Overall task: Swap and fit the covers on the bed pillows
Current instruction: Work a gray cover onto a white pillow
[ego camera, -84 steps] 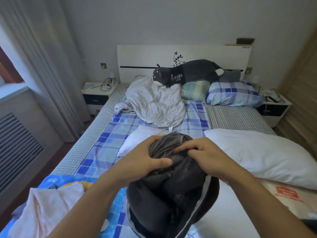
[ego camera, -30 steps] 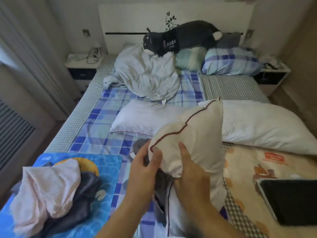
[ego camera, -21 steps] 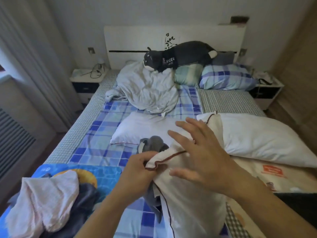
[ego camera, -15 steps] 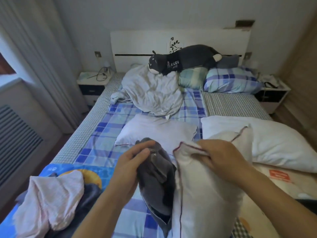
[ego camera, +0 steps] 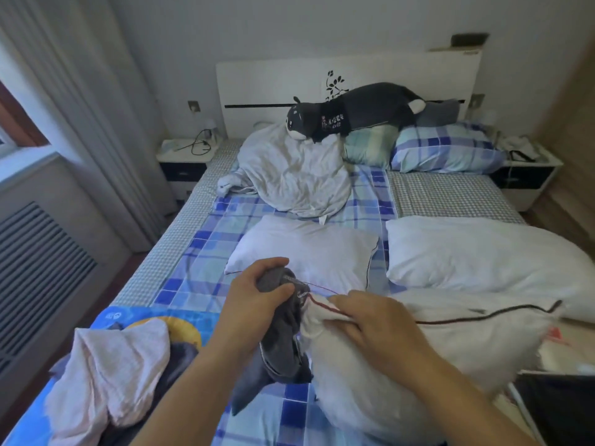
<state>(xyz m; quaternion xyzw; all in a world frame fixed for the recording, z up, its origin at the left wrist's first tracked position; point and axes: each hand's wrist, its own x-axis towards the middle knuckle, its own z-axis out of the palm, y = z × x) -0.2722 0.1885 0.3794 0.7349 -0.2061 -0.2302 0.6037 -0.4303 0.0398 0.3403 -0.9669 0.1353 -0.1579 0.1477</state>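
Left hand (ego camera: 257, 297) grips the bunched grey cover (ego camera: 280, 346), right hand (ego camera: 370, 320) pinches the near pillow's (ego camera: 418, 358) corner beside it — cover not on yet. Beyond that pillow, two more pillows (ego camera: 309, 249) bare — most left.

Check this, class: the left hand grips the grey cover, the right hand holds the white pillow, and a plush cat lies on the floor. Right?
Not quite. The plush cat lies on the bedding by the headboard, not the floor, as the head view shows. The left hand does grip the grey cover; the right hand holds the white pillow.
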